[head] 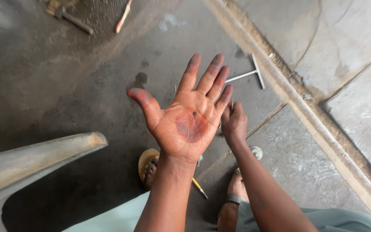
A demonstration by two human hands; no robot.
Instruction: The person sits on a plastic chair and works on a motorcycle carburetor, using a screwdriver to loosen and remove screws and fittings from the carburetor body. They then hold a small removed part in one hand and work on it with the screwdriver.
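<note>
- Two bare hands over a stained grey concrete floor [86, 86]. The left hand [190, 116] is raised palm-up, fingers spread wide and gripping nothing; fingertips [194, 62] and palm are smeared dark with grime.
- One tiny dark speck, perhaps a small metal part [194, 114], lies loose on the open palm, just above the dark stain at its centre. What it is cannot be told at this size.
- The right hand [234, 122] sits lower, just beside and partly behind the left, fingers curled; whether it pinches anything cannot be told.
- Risk 1, as a judgement: nothing holds the speck, so a tilt of the palm or a nudge from the right hand would likely roll it off, and against the mottled dark floor it would be hard to find.
- Risk 2: oily grime may make so small a piece slip when pinched.
- Risk 3: loose items lie around the sandalled feet [149, 167], namely a yellow-handled pointed tool [199, 188] between them, a pale T-shaped metal bar [252, 73] near the raised concrete kerb [305, 99], and a small whitish round cap [256, 152] beside the right forearm. A shift of either foot could scatter these or catch on them.
- Also shown: a curved grey metal panel [31, 161] at lower left, and a hammer-like tool [71, 19] well apart at the top.
</note>
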